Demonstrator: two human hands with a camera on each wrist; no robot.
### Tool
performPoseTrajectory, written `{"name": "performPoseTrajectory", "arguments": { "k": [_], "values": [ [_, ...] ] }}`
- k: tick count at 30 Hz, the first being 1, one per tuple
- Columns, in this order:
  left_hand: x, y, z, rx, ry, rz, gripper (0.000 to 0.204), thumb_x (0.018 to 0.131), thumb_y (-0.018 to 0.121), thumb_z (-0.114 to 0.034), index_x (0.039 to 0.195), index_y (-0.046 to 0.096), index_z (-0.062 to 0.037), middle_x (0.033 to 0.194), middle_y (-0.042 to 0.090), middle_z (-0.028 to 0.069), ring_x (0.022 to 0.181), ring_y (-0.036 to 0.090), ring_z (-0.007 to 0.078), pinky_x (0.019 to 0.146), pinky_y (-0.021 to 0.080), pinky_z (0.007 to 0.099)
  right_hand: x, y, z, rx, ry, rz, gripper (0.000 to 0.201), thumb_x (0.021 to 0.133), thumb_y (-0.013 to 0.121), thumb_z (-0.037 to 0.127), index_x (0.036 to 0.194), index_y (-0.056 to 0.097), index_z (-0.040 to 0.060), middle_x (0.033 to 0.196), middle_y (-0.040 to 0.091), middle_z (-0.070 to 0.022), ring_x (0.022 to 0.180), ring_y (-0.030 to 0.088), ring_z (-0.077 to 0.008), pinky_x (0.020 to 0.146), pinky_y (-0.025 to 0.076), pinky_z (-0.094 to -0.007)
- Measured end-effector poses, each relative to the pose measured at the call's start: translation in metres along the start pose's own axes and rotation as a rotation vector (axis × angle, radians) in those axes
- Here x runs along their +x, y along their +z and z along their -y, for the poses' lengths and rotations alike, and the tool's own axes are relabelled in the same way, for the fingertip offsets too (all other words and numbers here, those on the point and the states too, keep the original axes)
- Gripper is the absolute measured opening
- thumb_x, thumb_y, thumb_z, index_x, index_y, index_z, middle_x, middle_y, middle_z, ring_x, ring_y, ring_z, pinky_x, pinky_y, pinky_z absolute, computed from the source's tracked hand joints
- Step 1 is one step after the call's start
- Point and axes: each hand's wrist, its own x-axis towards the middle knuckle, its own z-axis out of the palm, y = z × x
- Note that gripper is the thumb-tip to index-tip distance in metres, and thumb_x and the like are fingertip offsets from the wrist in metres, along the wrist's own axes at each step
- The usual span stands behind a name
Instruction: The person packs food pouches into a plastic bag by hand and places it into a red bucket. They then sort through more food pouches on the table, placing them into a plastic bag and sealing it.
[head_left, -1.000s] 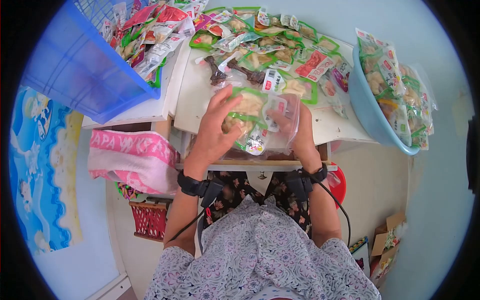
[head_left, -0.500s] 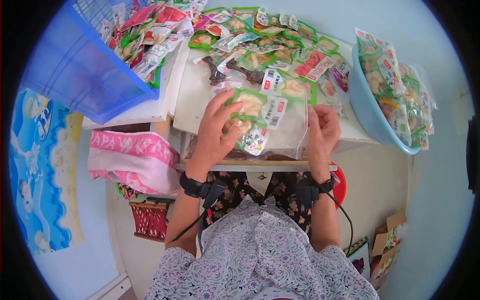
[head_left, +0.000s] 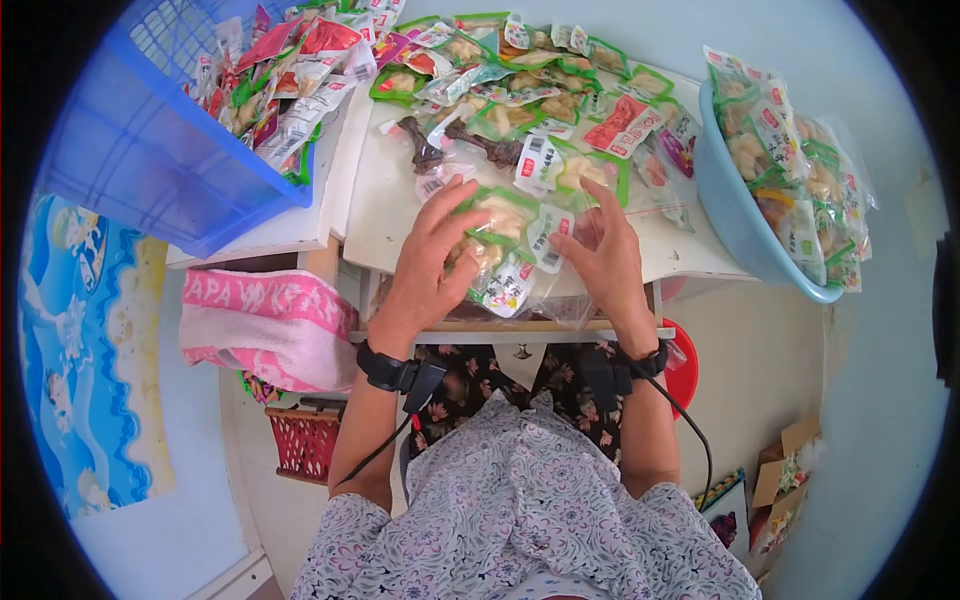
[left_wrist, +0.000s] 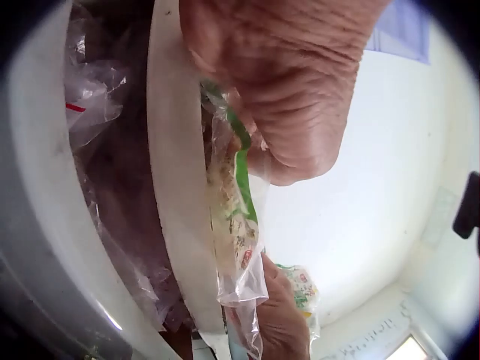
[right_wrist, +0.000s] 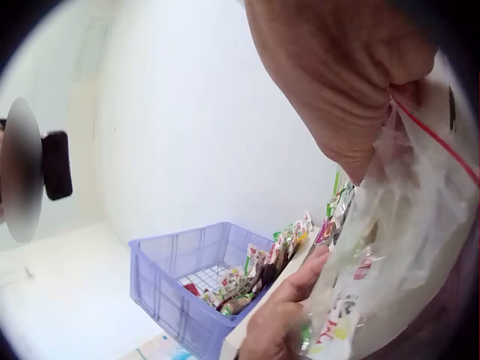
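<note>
A clear zip bag with a red line along its mouth lies over the table's front edge. Inside show green-edged packets of pale food with white labels. At the bag's left side my left hand grips it, fingers spread over the packets. My right hand holds the bag's mouth side, thumb and fingers on the plastic beside the red line. Just behind the bag lie two dark brown bone-shaped snacks and another green-edged packet.
Many sealed packets are heaped at the table's back. A blue crate of packets stands left, a light blue basin of packets right. Below the tabletop, an open drawer holds clear plastic. A pink-and-white towel hangs at left.
My right hand drew back to the right from over the packets, then came in leftward onto the bag's mouth side, bunching the plastic. My left hand has stayed on the bag.
</note>
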Motion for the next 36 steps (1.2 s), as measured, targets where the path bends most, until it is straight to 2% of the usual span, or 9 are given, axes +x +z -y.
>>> {"name": "performPoseTrajectory", "arguments": {
  "k": [5,8,11,14,21,26,29,32,36],
  "values": [
    [0.002,0.006,-0.005,-0.189,-0.112,-0.285,0.042,0.088,0.064,-0.001,0.13,0.063,0.0003,0.134,0.06,0.0179,0.13,0.059,0.0298,0.108,0.049,0.038,-0.004,0.002,-0.006,0.291,0.014,-0.051,0.046,0.088,0.077,0.003,0.131,0.06,-0.0007,0.087,0.067,-0.0037,0.076,0.057,-0.0105,0.07,0.05,-0.0295],
    [0.002,-0.002,0.007,-0.068,-0.429,-0.28,0.04,0.091,0.069,-0.006,0.13,0.063,-0.0014,0.118,0.066,0.0154,0.115,0.066,0.0245,0.097,0.054,0.0333,0.0,0.006,-0.013,0.318,-0.035,-0.076,0.031,0.09,0.075,0.0,0.12,0.065,-0.0024,0.088,0.066,-0.0018,0.077,0.054,-0.0061,0.069,0.048,-0.0264],
    [0.009,-0.008,0.023,0.022,-0.407,-0.166,0.042,0.094,0.069,-0.01,0.135,0.062,-0.0034,0.113,0.07,0.0148,0.109,0.068,0.0246,0.092,0.054,0.0335,0.004,0.005,-0.011,0.309,-0.055,-0.064,0.023,0.09,0.075,0.001,0.111,0.066,-0.0025,0.087,0.066,-0.0009,0.075,0.051,-0.0044,0.066,0.045,-0.0245],
    [0.029,-0.006,0.028,-0.145,-0.341,-0.08,0.048,0.098,0.066,-0.013,0.145,0.057,-0.0061,0.123,0.069,0.0181,0.113,0.067,0.0262,0.091,0.055,0.0357,0.007,0.007,-0.007,0.284,-0.044,-0.062,0.019,0.09,0.076,0.002,0.107,0.066,-0.0016,0.083,0.063,0.0004,0.07,0.048,-0.0042,0.062,0.042,-0.0241],
    [0.059,0.006,0.035,-0.196,-0.317,-0.09,0.059,0.101,0.065,-0.017,0.155,0.045,-0.0069,0.135,0.065,0.022,0.121,0.065,0.0287,0.096,0.055,0.0401,0.01,0.011,-0.022,0.328,-0.043,-0.153,0.015,0.092,0.076,0.006,0.099,0.064,0.0006,0.075,0.057,0.0021,0.063,0.043,-0.0053,0.056,0.039,-0.0258],
    [0.022,0.005,0.024,-0.004,-0.33,-0.301,0.062,0.099,0.068,-0.017,0.155,0.044,-0.0044,0.131,0.065,0.0195,0.116,0.063,0.0281,0.092,0.056,0.0403,0.011,0.017,-0.022,0.327,-0.064,-0.174,0.014,0.093,0.075,0.006,0.099,0.064,0.0004,0.077,0.062,-0.0019,0.067,0.053,-0.0051,0.058,0.044,-0.026],
    [0.004,0.004,0.017,0.147,-0.354,-0.226,0.064,0.097,0.07,-0.018,0.154,0.045,-0.0035,0.126,0.065,0.018,0.112,0.062,0.028,0.09,0.056,0.0387,0.009,0.015,-0.02,0.353,-0.075,-0.147,0.012,0.094,0.073,0.003,0.101,0.063,-0.0001,0.083,0.067,-0.0033,0.072,0.058,-0.0052,0.062,0.047,-0.0257],
    [0.01,0.004,0.003,0.037,-0.406,-0.173,0.071,0.097,0.073,-0.02,0.157,0.041,-0.0029,0.131,0.063,0.0169,0.111,0.062,0.0244,0.098,0.051,0.0425,0.009,0.011,-0.012,0.451,-0.005,-0.08,0.011,0.096,0.069,-0.001,0.105,0.063,-0.0004,0.092,0.07,-0.0032,0.077,0.06,-0.0059,0.065,0.049,-0.0249],
    [0.017,0.009,0.014,-0.355,-0.376,-0.144,0.091,0.091,0.077,-0.011,0.163,0.022,-0.002,0.122,0.063,0.0187,0.114,0.063,0.0258,0.091,0.055,0.0341,0.01,0.009,-0.013,0.541,0.023,-0.078,0.013,0.097,0.066,-0.005,0.109,0.063,-0.0004,0.1,0.072,-0.0022,0.085,0.062,-0.0061,0.071,0.05,-0.0234]
  ]
}}
